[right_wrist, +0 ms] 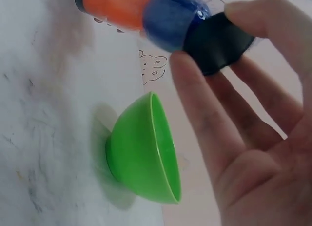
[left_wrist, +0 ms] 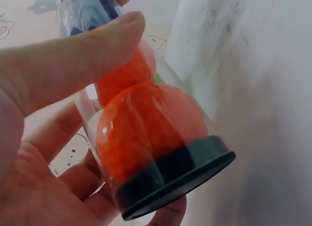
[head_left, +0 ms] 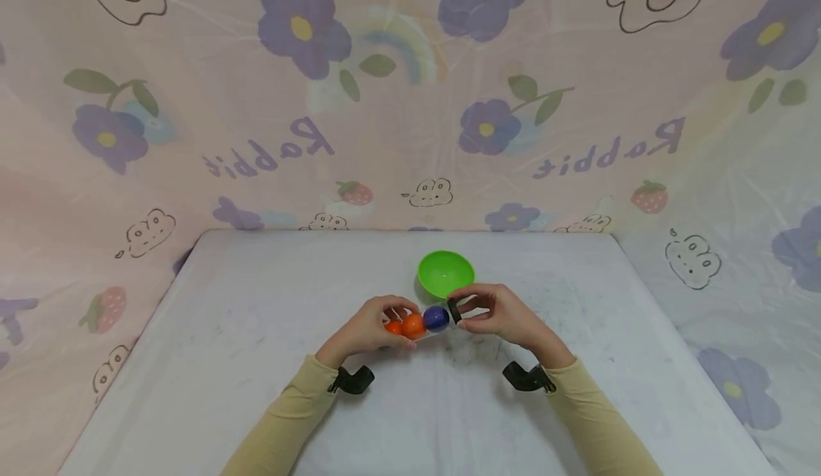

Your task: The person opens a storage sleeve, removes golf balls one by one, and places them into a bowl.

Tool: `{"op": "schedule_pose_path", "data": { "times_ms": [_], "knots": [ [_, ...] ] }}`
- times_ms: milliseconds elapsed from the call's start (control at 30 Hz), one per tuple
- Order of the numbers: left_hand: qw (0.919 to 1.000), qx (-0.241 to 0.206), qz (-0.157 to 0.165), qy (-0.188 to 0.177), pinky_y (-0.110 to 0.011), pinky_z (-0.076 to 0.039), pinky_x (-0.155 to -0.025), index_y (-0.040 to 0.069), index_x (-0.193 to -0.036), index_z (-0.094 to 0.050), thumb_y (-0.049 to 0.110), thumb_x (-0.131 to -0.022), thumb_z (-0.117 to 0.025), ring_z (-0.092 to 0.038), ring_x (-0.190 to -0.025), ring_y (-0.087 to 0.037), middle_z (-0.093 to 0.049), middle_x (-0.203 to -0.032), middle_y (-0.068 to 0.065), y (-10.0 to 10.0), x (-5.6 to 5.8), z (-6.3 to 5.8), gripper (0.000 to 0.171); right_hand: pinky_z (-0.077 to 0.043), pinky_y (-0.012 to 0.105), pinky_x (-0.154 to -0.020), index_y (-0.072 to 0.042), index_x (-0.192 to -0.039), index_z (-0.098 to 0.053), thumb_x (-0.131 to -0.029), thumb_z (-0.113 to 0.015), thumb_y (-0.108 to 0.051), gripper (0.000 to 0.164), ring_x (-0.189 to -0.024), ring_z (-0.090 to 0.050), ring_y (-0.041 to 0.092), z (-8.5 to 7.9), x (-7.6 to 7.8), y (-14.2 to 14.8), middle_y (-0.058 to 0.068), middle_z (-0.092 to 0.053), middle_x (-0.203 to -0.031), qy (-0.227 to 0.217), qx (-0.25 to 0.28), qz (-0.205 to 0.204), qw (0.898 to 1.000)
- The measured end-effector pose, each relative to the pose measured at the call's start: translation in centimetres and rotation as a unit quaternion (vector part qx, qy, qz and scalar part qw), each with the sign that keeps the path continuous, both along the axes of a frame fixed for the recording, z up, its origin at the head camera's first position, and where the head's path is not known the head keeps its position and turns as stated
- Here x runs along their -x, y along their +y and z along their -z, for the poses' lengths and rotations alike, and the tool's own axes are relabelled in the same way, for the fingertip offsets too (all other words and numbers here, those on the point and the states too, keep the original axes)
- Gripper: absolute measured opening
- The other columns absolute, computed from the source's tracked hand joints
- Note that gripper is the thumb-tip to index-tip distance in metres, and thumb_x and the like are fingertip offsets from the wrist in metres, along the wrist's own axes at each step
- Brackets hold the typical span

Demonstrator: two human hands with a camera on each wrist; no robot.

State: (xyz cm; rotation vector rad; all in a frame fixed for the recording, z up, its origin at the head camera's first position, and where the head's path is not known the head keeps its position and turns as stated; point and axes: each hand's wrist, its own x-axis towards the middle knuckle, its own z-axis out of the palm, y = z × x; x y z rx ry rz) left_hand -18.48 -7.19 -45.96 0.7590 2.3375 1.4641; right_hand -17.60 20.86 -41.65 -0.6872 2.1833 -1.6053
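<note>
My left hand (head_left: 372, 328) grips a clear plastic tube (left_wrist: 175, 78) held tilted above the table. Inside it are two orange balls (left_wrist: 151, 128) and one blue ball (head_left: 436, 318), lined up along its length. A black end cap (left_wrist: 178, 173) closes the tube's near end in the left wrist view. Between thumb and fingers, my right hand (head_left: 503, 316) pinches another black cap (right_wrist: 217, 43) at the end by the blue ball. Whether this cap is seated on the tube or just apart from it, I cannot tell.
A green bowl (right_wrist: 134, 148) stands upright on the white-covered table (head_left: 256, 283), just beyond my hands. Nothing shows inside it in the head view. A patterned cloth (head_left: 398, 105) hangs behind the table and along its sides. Black wrist mounts (head_left: 355, 380) sit on both sleeves.
</note>
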Motion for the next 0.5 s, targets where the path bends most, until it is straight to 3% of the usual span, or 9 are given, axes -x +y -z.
{"op": "schedule_pose_path", "data": {
  "times_ms": [67, 267, 500],
  "knots": [
    [1.0000, 0.000, -0.006, 0.000, -0.037, -0.045, -0.078, 0.022, -0.110, -0.067, 0.019, -0.066, -0.090, -0.055, -0.088, -0.020, -0.063, -0.098, 0.004, -0.3, 0.3, 0.6, 0.050, -0.054, 0.035, -0.079, 0.000, -0.124, -0.058, -0.082, -0.074, -0.002, 0.046, -0.105, -0.059, 0.035, 0.8, 0.3, 0.3, 0.017, -0.057, -0.121, -0.001, 0.017, 0.011, 1.000],
    [0.9992, -0.007, -0.038, -0.004, -0.038, -0.045, -0.076, 0.022, -0.111, -0.067, 0.020, -0.065, -0.090, -0.054, -0.088, -0.023, -0.062, -0.099, 0.003, -1.2, 0.3, 0.6, 0.051, -0.053, 0.037, -0.080, 0.001, -0.122, -0.054, -0.081, -0.075, -0.001, 0.047, -0.106, -0.058, 0.039, 1.3, 0.4, 0.5, 0.021, -0.053, -0.121, -0.002, 0.071, 0.028, 0.997],
    [0.9976, -0.006, -0.067, -0.013, -0.038, -0.046, -0.077, 0.024, -0.111, -0.067, 0.021, -0.065, -0.090, -0.054, -0.090, -0.024, -0.062, -0.101, 0.001, -1.9, 0.4, 0.1, 0.051, -0.053, 0.036, -0.080, 0.006, -0.124, -0.050, -0.080, -0.075, 0.001, 0.050, -0.104, -0.063, 0.029, 1.7, 0.0, 0.3, 0.025, -0.056, -0.119, -0.035, 0.093, 0.022, 0.995]
  ]
}}
